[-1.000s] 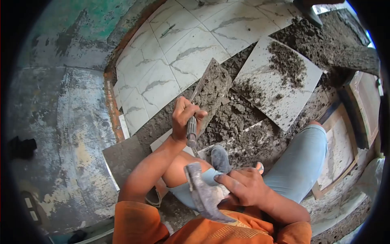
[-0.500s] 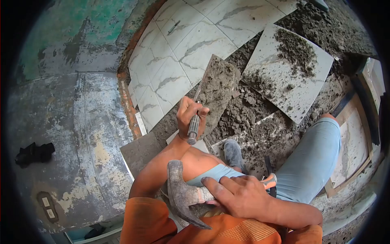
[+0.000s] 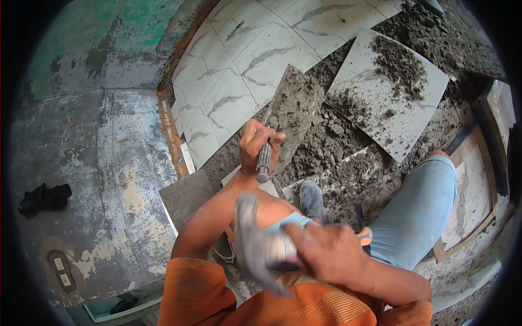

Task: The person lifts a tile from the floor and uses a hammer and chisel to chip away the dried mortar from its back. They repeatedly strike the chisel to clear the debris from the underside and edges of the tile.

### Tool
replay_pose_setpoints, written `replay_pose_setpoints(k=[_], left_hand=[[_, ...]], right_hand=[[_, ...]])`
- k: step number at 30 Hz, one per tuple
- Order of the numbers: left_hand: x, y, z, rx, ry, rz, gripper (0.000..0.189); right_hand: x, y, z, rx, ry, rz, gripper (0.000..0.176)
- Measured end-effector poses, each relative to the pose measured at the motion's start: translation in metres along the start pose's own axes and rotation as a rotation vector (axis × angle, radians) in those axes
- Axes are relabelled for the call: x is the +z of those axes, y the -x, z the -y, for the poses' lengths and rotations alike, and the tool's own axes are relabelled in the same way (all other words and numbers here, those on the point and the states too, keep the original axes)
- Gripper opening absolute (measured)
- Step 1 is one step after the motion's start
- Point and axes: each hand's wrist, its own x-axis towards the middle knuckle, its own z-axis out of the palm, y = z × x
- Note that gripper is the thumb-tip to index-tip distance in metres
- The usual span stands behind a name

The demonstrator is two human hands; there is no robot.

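Observation:
My left hand is wrapped round a chisel with a ribbed metal shaft, its struck end toward me. Its working tip is hidden beyond my fingers, near the edge of a mortar-coated slab. Low in front of my chest, my right hand grips a claw hammer, smeared by motion. The hammer head is below the chisel's end and apart from it.
Marble-patterned tiles cover the floor ahead. A loose tile strewn with mortar crumbs lies right of the slab, amid rubble. At left are a worn wall, a black object and a switch plate.
The hammer has moved slightly right and its head now looks blurred. My left hand and the chisel have shifted slightly up and right in view; both grips remain closed.

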Motion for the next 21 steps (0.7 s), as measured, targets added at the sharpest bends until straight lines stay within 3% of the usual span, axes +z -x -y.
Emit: replay_pose_setpoints(k=[1, 2, 5, 6, 8, 9, 10, 13, 14, 16, 17, 21], left_hand=[[-0.002, 0.0, -0.004, -0.009, 0.001, 0.006, 0.027], [-0.003, 0.002, -0.004, -0.008, -0.001, 0.003, 0.027], [0.002, 0.0, 0.003, -0.026, 0.016, -0.042, 0.036], [0.004, 0.001, 0.004, -0.035, 0.018, -0.032, 0.036], [0.002, 0.003, 0.0, -0.043, -0.006, -0.022, 0.039], [-0.001, 0.0, -0.001, -0.054, -0.041, 0.006, 0.04], [-0.001, -0.004, 0.0, -0.041, -0.039, -0.001, 0.04], [0.001, 0.0, 0.002, -0.021, -0.023, -0.018, 0.04], [-0.001, 0.002, 0.001, -0.031, -0.029, -0.004, 0.04], [-0.002, -0.001, -0.005, -0.109, -0.037, 0.003, 0.041], [-0.004, -0.002, -0.008, -0.124, -0.022, 0.008, 0.04], [-0.006, 0.002, -0.005, -0.14, -0.025, 0.055, 0.04]], right_hand=[[0.007, -0.004, -0.008, 0.146, -0.045, -0.013, 0.057], [0.006, -0.003, -0.007, 0.143, -0.043, -0.013, 0.057], [0.004, 0.001, -0.007, -0.025, -0.008, -0.007, 0.049], [0.007, 0.0, -0.005, -0.088, -0.013, -0.114, 0.048], [0.009, -0.013, -0.011, 0.133, -0.03, -0.115, 0.044], [-0.005, -0.016, -0.008, 0.236, 0.047, 0.075, 0.05], [-0.005, -0.015, -0.009, 0.233, 0.056, 0.065, 0.05], [0.006, -0.008, -0.003, -0.025, 0.016, -0.063, 0.05], [0.006, -0.012, -0.003, -0.02, -0.002, -0.059, 0.05], [0.0, -0.023, -0.007, 0.229, -0.01, 0.003, 0.049], [0.003, -0.023, -0.008, 0.139, -0.027, -0.123, 0.036], [0.006, -0.016, 0.007, -0.011, 0.001, -0.113, 0.036]])
